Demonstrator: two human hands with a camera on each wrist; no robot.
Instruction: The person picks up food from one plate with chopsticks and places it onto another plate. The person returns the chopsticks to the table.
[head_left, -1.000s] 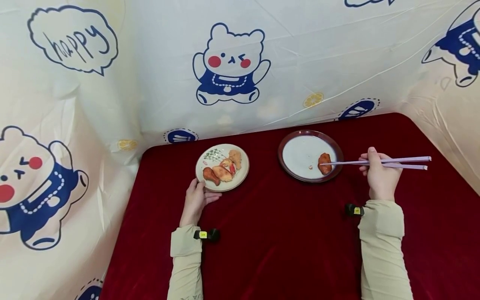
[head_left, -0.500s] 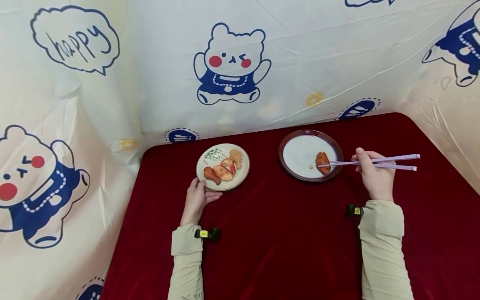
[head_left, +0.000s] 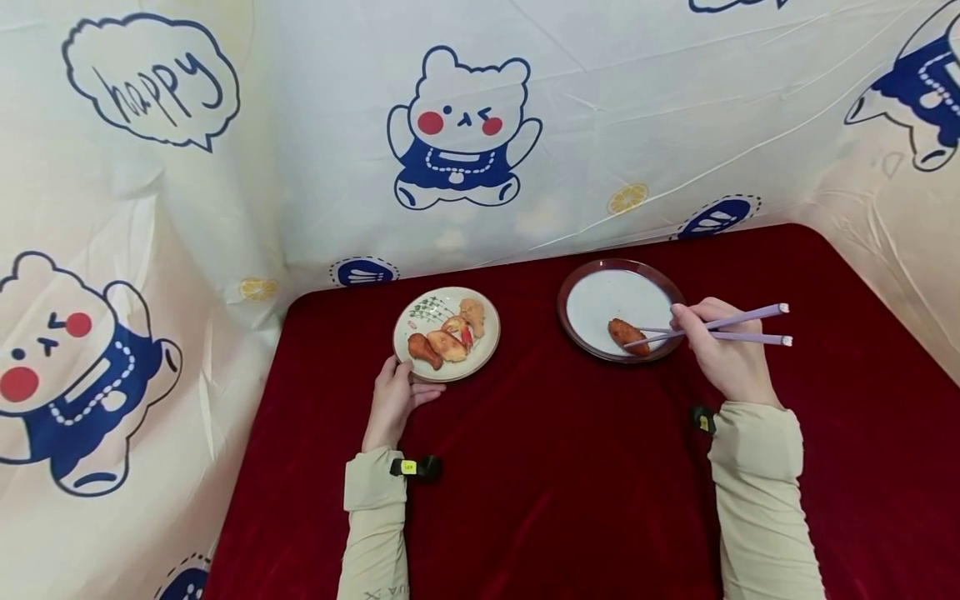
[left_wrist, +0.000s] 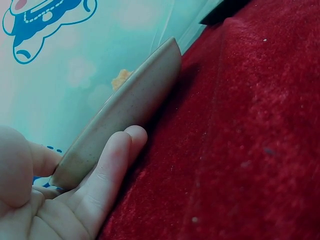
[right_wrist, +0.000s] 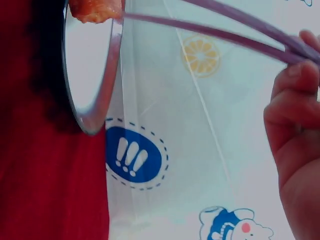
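My left hand [head_left: 393, 400] grips the near left rim of a small cream plate [head_left: 480, 350], thumb at the edge and fingers beneath. On this plate lie a brown drumstick [head_left: 425, 352] and several other fried-looking pieces, one of them pale golden [left_wrist: 121, 79]. The right hand [head_left: 727, 354] holds a pair of lilac chopsticks [head_left: 750, 316]. Their tips meet a reddish-brown chicken wing [head_left: 621, 328] over the near part of a white plate [head_left: 596, 300] with a brown rim. Whether the wing is lifted off the plate I cannot tell. The right wrist view shows only part of the wing [right_wrist: 97, 9].
A dark red velvet cloth [head_left: 555, 467] covers the table. Behind it and at both sides hangs a pale curtain [head_left: 585, 108] printed with cartoon bears. A small brown crumb seen beside the wing earlier is hidden now.
My right hand has moved left with the chopsticks. The chicken wing has shifted left across the brown-rimmed plate and turned. The left hand and its plate have stayed almost still.
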